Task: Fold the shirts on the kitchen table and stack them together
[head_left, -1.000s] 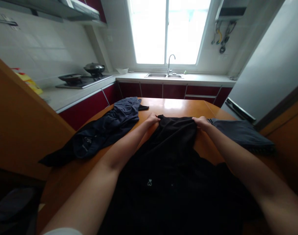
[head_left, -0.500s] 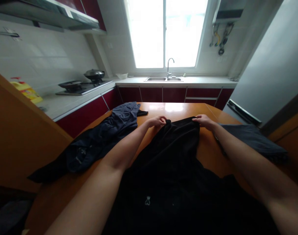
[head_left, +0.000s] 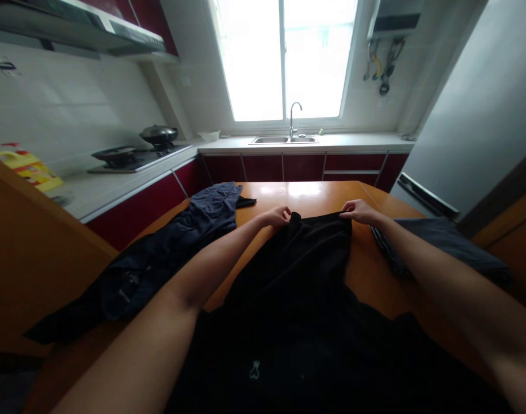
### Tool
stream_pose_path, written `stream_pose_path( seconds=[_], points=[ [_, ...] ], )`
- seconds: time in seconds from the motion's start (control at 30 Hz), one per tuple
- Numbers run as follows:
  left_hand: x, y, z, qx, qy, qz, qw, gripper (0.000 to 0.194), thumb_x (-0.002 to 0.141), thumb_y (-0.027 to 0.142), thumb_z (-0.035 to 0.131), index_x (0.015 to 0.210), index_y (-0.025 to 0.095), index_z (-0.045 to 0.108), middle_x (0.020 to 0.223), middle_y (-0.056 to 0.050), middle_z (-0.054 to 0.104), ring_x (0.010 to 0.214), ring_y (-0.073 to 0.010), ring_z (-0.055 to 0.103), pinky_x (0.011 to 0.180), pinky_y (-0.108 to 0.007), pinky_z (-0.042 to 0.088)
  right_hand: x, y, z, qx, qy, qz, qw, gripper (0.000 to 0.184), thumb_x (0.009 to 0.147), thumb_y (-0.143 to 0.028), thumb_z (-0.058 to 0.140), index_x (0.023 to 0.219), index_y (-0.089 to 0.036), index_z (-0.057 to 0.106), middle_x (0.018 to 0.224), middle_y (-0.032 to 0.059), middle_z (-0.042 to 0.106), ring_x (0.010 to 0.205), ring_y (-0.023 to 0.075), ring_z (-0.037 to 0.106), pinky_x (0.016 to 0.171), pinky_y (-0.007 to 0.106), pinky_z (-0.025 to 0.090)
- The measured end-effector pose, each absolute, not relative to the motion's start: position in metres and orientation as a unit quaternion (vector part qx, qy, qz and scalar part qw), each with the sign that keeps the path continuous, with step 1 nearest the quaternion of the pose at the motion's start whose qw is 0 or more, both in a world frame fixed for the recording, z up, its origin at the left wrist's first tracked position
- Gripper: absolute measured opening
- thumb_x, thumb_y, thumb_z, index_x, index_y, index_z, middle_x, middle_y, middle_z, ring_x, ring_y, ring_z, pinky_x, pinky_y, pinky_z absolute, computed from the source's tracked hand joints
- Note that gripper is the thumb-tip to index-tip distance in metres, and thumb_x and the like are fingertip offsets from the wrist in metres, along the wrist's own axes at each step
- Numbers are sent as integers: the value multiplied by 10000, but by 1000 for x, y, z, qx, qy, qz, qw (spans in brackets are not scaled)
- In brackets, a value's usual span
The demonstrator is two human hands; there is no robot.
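Note:
A black garment (head_left: 297, 299) with a small pale heart-like print lies spread over the wooden table (head_left: 263, 198), its near part running out of the bottom of the view. My left hand (head_left: 278, 216) is closed at the far left corner of its narrow end. At the far right corner, my right hand (head_left: 357, 211) pinches the cloth between thumb and fingers. The far edge stretches between both hands. Left of my left arm lies a crumpled dark blue garment (head_left: 172, 241). Beside my right forearm is a folded grey-blue cloth (head_left: 444, 241), partly hidden by the arm.
Behind the table runs a white counter (head_left: 353, 140) with a sink (head_left: 269, 140) and tap. A stove (head_left: 142, 160) with two pans stands at the left, near a yellow bottle (head_left: 30, 169). A fridge (head_left: 465, 115) is on the right, a wooden panel (head_left: 38, 241) on the left.
My left hand has moved slightly to the right along the garment's far edge, then stayed near its corner. The right hand keeps its grip. The view has shifted a little.

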State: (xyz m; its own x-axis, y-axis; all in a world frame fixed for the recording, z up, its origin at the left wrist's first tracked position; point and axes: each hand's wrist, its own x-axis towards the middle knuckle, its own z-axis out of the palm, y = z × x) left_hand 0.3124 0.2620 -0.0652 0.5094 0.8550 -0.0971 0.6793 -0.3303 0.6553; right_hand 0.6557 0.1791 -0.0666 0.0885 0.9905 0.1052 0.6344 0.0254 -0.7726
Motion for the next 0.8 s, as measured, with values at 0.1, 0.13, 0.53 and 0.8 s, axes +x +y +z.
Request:
stream_pose_path(
  seconds=[0.1,0.13,0.53,0.8],
  points=[
    [289,275,-53,792,528,171,255,448,690,120,725,1123,160,620,885,-52,698,761,-187,657,686,-254,507,658,181,-60,-658,-639,190,350,196,645,-284,817,740,-154,705,717,21,661,697,157,588,647,256,460],
    [280,281,-49,784,548,185,226,458,704,106,701,1149,155,602,924,-70,699,816,-206,666,728,-270,512,657,182,-57,-662,-639,170,351,191,665,-289,805,764,-154,713,749,33,677,720,164,597,659,257,464],
    [221,296,-75,725,649,210,93,421,727,70,626,1143,138,616,1164,-160,685,1126,-279,648,974,-305,482,629,203,-63,-683,-621,277,266,146,702,-280,792,697,-145,735,675,42,694,664,159,600,593,234,454],
    [216,304,-81,719,644,249,85,431,767,47,589,1193,115,589,1149,-159,670,1082,-260,652,975,-312,485,651,202,-36,-655,-642,367,156,265,557,-298,915,677,-171,715,662,26,657,670,169,588,614,252,462]
  ],
)
